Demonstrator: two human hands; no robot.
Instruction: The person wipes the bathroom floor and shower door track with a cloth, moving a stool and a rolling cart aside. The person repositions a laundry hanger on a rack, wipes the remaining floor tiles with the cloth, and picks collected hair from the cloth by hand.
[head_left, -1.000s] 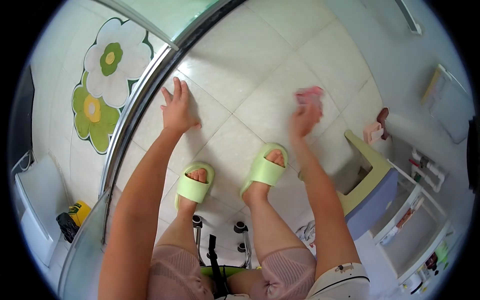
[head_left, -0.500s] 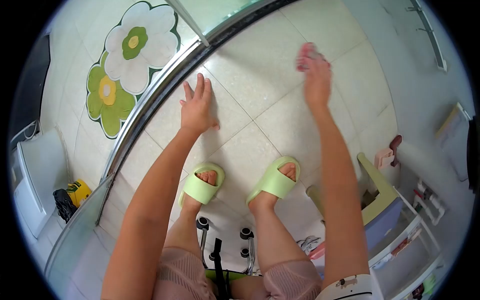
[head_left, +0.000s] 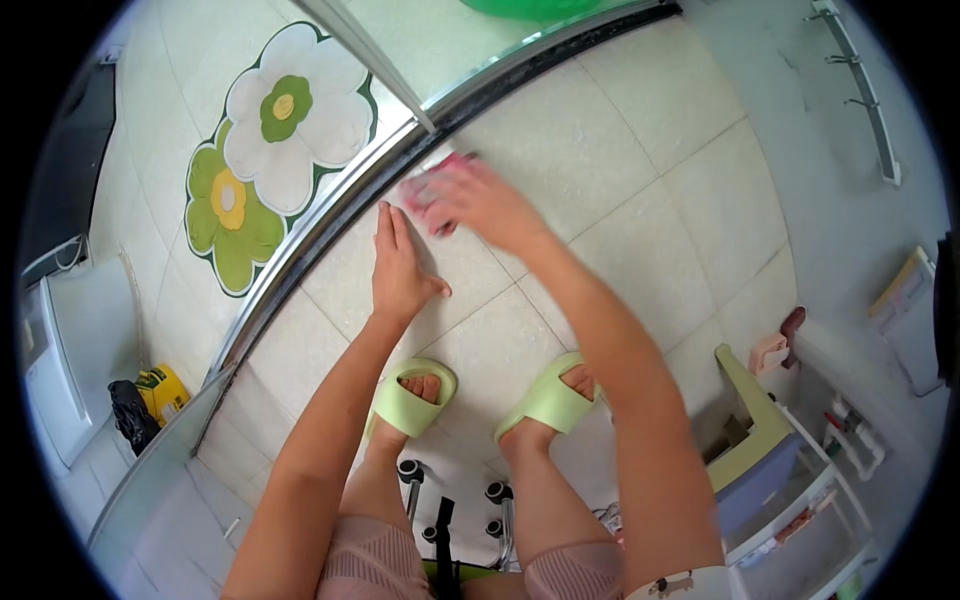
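Note:
Pressed to the tiled floor (head_left: 620,235) beside the curved metal door track (head_left: 345,190), a pink and grey cloth (head_left: 425,195) lies partly under my right hand (head_left: 490,212), whose fingers are slightly blurred over it. My left hand (head_left: 402,270) rests on the floor just below the cloth, holding nothing, with its fingers stretched toward the track and its thumb out to the side. Both feet stand in light green slippers (head_left: 407,408) nearer to me.
Beyond the track lies a flower-shaped mat (head_left: 300,130). A yellow and purple stool (head_left: 755,450) and a white shelf rack (head_left: 800,520) stand at the right. Chair casters (head_left: 410,470) are near my feet. A yellow bag (head_left: 162,392) sits far left.
My right hand has swept the cloth from the upper right across to the left, close to the track. My left hand's fingers have come closer together. The view has shifted slightly.

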